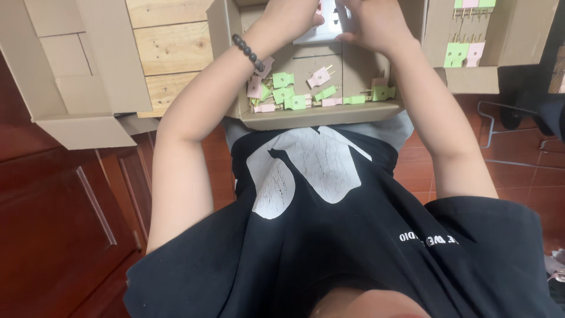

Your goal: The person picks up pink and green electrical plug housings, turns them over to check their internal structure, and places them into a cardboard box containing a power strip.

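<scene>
While both hands, left hand point(291, 20) and right hand point(376, 23), grip it, the white plate point(329, 23) sits between them.

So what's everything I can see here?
plugs: many, green and pink, loose in the middle box
middle box: one, cardboard, in front of the person
racked plugs: several, green and pink, in rows in the right box
right box: one, cardboard, upper right
left box: one, cardboard, upper left
planks: several, pale wood, under the boxes
plate: one, white, held over the middle box
cabinet: one, dark red wood, lower left
floor: red-brown tiles, right
shirt: one, black with white print
bracelet: one, dark beads, left wrist
left hand: on the plate
right hand: on the plate
</scene>
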